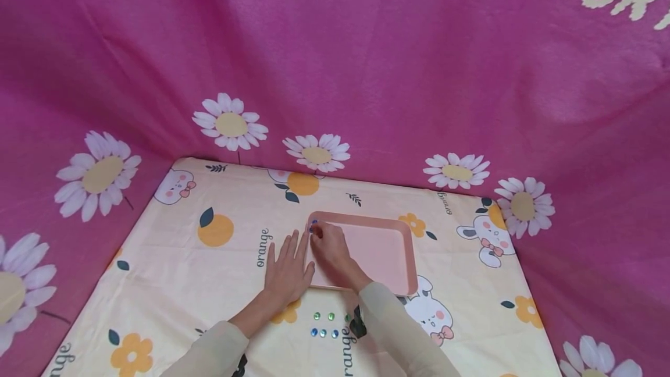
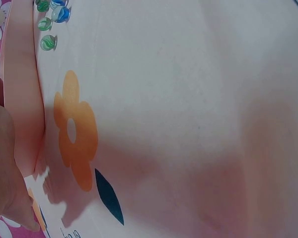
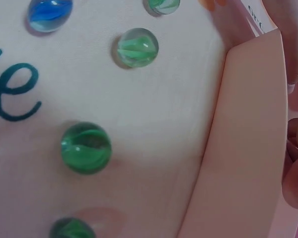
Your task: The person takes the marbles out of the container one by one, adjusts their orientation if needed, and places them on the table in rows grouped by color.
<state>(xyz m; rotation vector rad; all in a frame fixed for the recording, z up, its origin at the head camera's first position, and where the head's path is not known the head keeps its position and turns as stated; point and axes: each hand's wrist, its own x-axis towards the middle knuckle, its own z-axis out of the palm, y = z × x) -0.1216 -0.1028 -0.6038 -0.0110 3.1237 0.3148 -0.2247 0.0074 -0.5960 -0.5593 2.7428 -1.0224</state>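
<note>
A pink rectangular tray point(image 1: 413, 258) lies on the table. My left hand point(image 1: 287, 269) is laid along its left wall with straight fingers, fingertips near the far left corner. Over that corner, inside the tray, my right hand point(image 1: 331, 244) has its fingers curled and pinches a small blue marble point(image 1: 312, 230) at the fingertips. Another blue marble point(image 1: 314, 222) sits beside it in the corner. In the right wrist view the tray wall hides most of the right fingers point(image 3: 295, 186).
In front of the tray lie loose glass marbles: a row of green ones point(image 1: 331, 316) and a row of blue ones point(image 1: 323, 333). The right forearm passes over the tray's near edge. A patterned cloth point(image 1: 173, 272) covers the table, and a pink curtain point(image 1: 366, 74) hangs behind.
</note>
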